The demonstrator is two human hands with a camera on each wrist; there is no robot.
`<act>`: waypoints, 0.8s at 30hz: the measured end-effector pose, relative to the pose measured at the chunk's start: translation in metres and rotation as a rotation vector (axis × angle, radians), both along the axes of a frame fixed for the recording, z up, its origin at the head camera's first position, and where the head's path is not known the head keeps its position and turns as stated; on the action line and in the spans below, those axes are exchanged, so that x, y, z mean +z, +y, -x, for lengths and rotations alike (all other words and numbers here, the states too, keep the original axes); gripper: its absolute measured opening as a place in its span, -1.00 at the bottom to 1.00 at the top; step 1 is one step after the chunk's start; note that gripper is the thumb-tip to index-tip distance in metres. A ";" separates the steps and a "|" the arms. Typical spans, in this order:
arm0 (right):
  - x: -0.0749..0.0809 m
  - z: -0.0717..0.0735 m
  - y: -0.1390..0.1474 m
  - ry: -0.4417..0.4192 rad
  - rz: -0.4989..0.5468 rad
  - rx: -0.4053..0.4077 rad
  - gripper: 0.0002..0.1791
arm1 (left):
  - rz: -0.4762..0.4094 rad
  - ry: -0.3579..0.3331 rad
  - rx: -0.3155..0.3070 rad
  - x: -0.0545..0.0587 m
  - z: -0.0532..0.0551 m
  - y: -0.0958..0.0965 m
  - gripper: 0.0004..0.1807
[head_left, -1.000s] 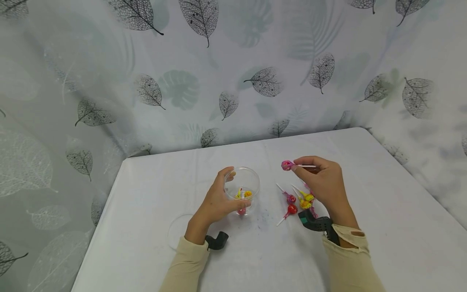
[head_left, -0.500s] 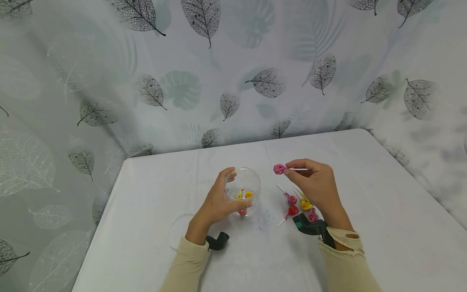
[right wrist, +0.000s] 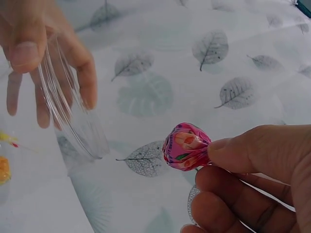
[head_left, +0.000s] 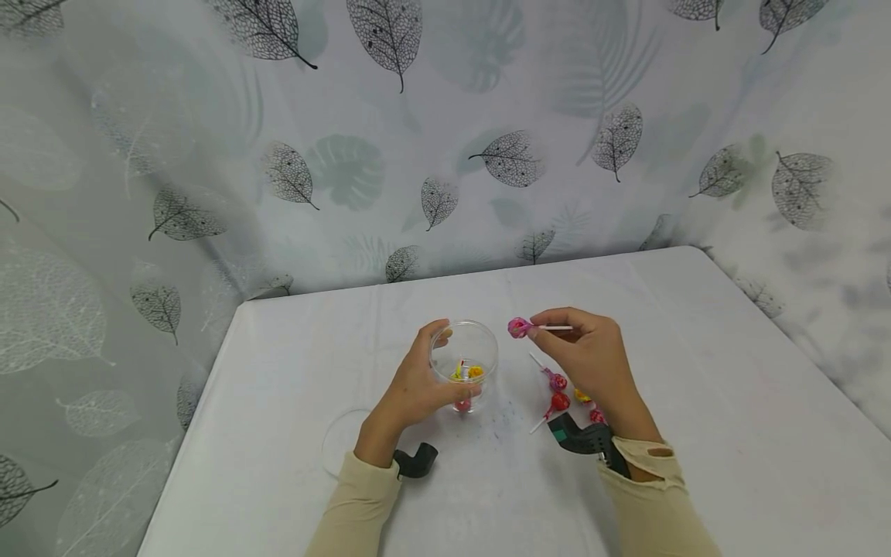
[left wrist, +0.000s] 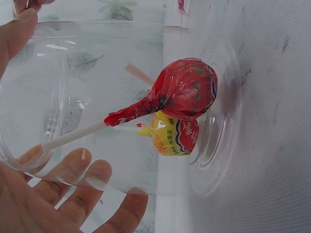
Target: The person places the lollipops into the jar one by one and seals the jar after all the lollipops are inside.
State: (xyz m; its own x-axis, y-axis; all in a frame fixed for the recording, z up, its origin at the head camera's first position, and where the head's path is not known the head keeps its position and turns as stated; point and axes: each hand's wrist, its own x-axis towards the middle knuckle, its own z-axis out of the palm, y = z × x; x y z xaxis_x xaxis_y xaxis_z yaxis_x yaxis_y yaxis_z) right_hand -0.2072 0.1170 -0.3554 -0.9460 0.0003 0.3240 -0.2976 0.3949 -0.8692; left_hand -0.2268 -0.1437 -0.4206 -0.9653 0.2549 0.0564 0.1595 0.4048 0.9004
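Observation:
My left hand point(head_left: 416, 381) grips a clear plastic jar point(head_left: 482, 346) around its side, near the rim, as it stands on the table. Inside the jar lie a red-wrapped lollipop point(left wrist: 187, 90) and a yellow one point(left wrist: 170, 135), clearest in the left wrist view. To the right, my right hand point(head_left: 592, 352) pinches a pink-wrapped lollipop point(right wrist: 185, 147) between thumb and fingers, just behind its head. That lollipop is in the air, its head toward the jar and apart from the rim. Its white stick point(head_left: 557, 328) points back under the fingers.
Several loose lollipops lie right of the jar, among them a red one point(head_left: 560, 401) and a purple one point(head_left: 557, 381); my right hand and wrist partly cover others. A clear round lid point(head_left: 324, 445) lies left, by my left wrist. Leaf-printed cloth point(head_left: 445, 155) hangs behind the white table point(head_left: 278, 371).
My right hand has moved left and slightly toward me with the pink lollipop, closing in on the jar. My left hand and the jar stay in place.

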 end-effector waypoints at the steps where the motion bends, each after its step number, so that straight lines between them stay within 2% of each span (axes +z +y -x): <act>1: 0.000 0.000 0.000 0.000 -0.005 -0.001 -0.81 | 0.003 0.000 0.002 0.000 0.000 0.000 0.20; 8: -0.001 -0.001 -0.004 0.019 -0.044 -0.006 -0.82 | 0.000 0.000 0.001 0.000 0.000 0.000 0.21; 16: -0.003 -0.002 -0.013 0.008 -0.004 0.045 -0.85 | -0.006 -0.005 -0.001 0.000 0.001 0.000 0.21; 24: -0.005 -0.002 -0.021 0.008 -0.032 0.050 -0.87 | -0.014 -0.005 -0.006 -0.001 0.000 0.000 0.21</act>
